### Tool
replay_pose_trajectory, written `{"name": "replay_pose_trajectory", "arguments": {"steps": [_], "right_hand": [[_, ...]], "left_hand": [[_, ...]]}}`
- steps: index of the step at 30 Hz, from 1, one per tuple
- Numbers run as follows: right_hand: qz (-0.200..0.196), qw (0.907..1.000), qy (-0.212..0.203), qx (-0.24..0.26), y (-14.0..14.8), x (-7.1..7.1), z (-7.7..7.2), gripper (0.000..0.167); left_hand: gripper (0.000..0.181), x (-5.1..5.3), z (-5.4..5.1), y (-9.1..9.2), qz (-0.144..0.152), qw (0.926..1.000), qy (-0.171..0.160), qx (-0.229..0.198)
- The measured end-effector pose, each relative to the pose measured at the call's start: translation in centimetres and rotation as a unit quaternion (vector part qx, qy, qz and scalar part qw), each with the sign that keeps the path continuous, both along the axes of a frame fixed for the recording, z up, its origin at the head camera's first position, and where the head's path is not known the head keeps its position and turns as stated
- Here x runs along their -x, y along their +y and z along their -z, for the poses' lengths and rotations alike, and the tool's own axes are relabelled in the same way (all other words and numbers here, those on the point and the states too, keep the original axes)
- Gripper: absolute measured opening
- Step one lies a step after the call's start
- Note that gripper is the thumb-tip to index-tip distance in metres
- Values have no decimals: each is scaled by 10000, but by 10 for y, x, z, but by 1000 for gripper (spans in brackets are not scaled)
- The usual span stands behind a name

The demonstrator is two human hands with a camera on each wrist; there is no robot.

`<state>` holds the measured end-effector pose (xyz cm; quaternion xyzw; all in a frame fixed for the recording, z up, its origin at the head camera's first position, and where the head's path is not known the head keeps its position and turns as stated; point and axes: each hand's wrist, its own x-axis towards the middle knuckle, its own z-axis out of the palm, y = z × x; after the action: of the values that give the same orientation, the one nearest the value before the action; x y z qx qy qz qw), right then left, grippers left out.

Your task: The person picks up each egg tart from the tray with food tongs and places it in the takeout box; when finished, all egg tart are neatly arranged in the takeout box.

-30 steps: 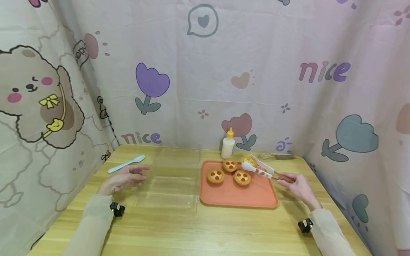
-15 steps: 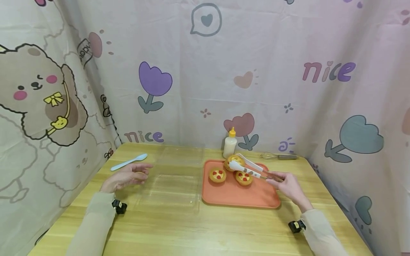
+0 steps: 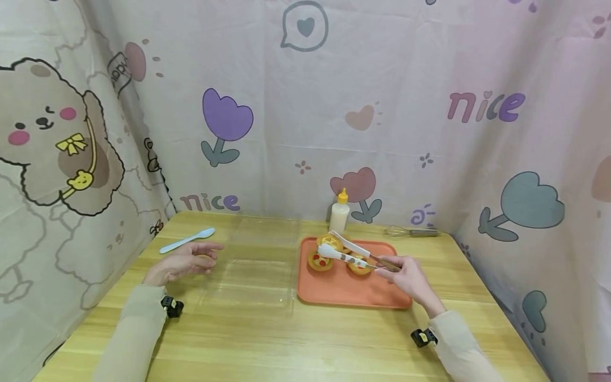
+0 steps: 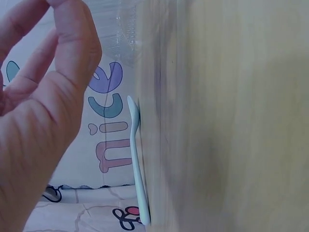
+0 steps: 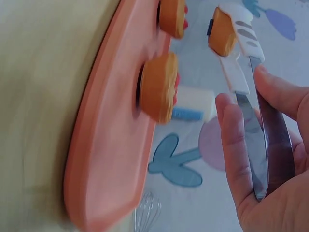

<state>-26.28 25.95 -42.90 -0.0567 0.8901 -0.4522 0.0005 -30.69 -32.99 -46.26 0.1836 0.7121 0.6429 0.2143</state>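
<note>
Tart with a yellow top sits between the tips of the tongs, off the orange tray, right of centre in the head frame and at upper right in the right wrist frame. The right hand curls its fingers and thumb round the tongs' handles. On the tray, the tongs partly cover a red-dotted tart and the right-hand tart. A yellow-capped bottle stands just behind the tray; a whisk lies right of it. Left of centre, the clear box lies between the tray and the left hand, whose fingers are loosely bent beside it. A pale blue spoon lies just behind that hand.
</note>
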Motion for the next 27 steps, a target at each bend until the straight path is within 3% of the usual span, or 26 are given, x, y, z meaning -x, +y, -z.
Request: {"name": "replay_pose_trajectory", "arguments": {"steps": [7, 14, 27], "right_hand": [[-36, 9999, 122, 76, -24, -1, 3, 46], [-289, 9981, 213, 510, -47, -3, 6, 44], [-473, 9973, 554, 71, -84, -7, 10, 36]], "left_hand": [[62, 1, -3, 0, 5, 10000, -44, 84], [59, 2, -3, 1, -45, 9999, -114, 83], [57, 0, -5, 2, -130, 9997, -79, 188]]}}
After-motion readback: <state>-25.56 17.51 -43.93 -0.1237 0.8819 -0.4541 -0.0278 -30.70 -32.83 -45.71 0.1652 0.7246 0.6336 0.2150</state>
